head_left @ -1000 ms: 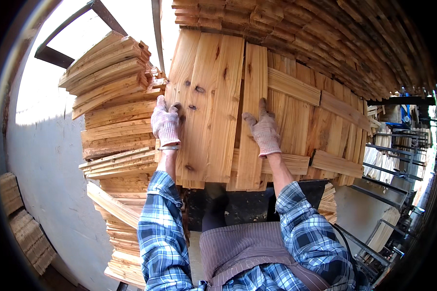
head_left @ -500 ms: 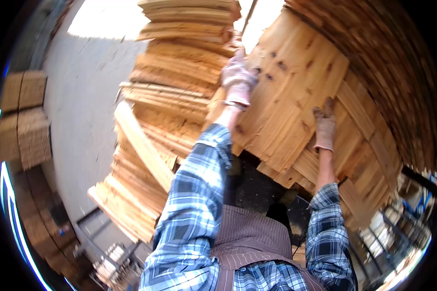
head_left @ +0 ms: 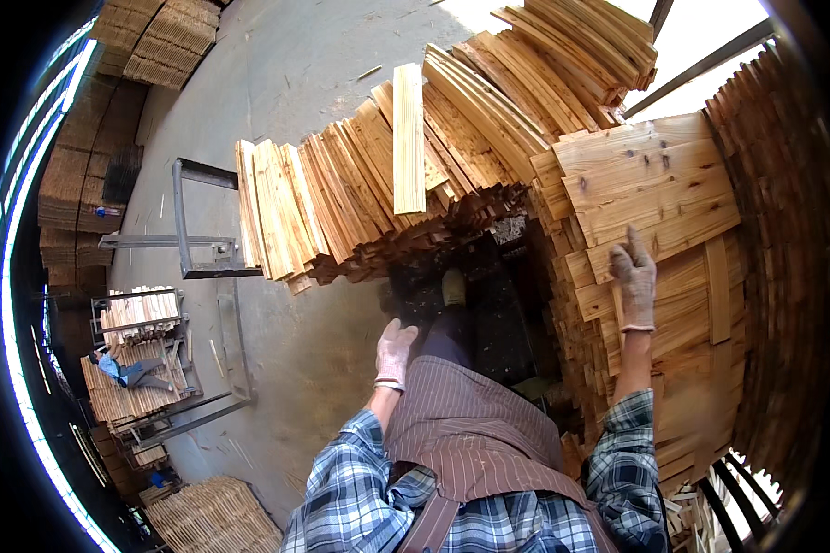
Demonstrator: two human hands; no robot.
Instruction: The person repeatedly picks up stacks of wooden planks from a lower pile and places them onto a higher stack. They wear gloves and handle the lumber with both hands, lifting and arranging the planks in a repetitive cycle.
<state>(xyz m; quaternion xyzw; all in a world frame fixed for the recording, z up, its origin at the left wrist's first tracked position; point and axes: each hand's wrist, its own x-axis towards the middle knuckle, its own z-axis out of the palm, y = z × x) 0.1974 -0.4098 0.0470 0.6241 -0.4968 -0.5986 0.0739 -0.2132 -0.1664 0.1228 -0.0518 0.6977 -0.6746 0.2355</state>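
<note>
My left hand [head_left: 395, 355], in a pale work glove, hangs empty beside the striped apron [head_left: 470, 405], its fingers loosely stretched. On the right, my right hand [head_left: 634, 281] wears a soiled glove; its fingers are partly extended over the lower edge of some wide knotty boards [head_left: 655, 180], and it grips nothing visible. Those boards lie on top of a tall stack of boards [head_left: 673, 267]. A narrow wooden strip [head_left: 717, 290] lies on the same stack. Ahead stands a long row of stacked planks [head_left: 341, 198], with one loose plank [head_left: 409, 138] across its top.
A dark metal frame [head_left: 183, 221] stands at the row's left end. A wall of piled boards [head_left: 784, 240] rises at the far right. My shoe [head_left: 453, 288] is on the dark floor between the stacks. At left, another person [head_left: 124, 369] is beside more timber.
My view has turned leftward. My left hand has come off the boards and dropped toward my body. My right hand stays over the right-hand stack.
</note>
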